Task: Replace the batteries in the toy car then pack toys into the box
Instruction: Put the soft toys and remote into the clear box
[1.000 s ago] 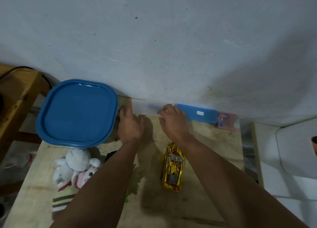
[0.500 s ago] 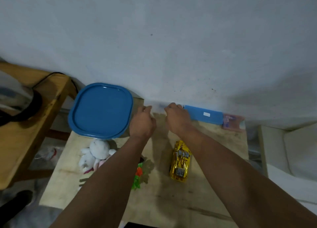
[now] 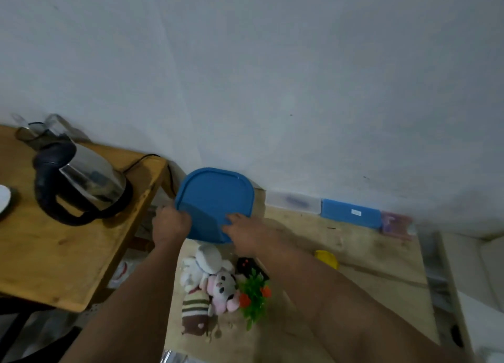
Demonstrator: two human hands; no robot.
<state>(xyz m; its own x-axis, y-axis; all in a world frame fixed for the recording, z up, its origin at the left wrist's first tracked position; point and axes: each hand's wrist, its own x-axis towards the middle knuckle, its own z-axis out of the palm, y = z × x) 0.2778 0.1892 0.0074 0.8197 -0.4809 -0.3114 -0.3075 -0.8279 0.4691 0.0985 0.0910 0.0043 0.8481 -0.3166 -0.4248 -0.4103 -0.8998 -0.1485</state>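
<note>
Both hands on the box lid [image 3: 214, 199], near edge.
Left hand [image 3: 170, 223] grips its left rim; right hand [image 3: 245, 230] lies flat on top, fingers straight; toys [image 3: 212, 283] just nearer on bench [image 3: 368, 253].

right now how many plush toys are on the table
3, clustered below the blue lid: white plush, pink plush beside it, striped plush nearest the camera. The forearms may hide others.

lid [image 3: 215, 199] blue | toy car [image 3: 327, 257] yellow | plush [image 3: 195, 306] brown-striped | kettle [image 3: 87, 177] silver-black

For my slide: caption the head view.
Both hands, left and right, reach the blue lid above the plush toys.
</note>
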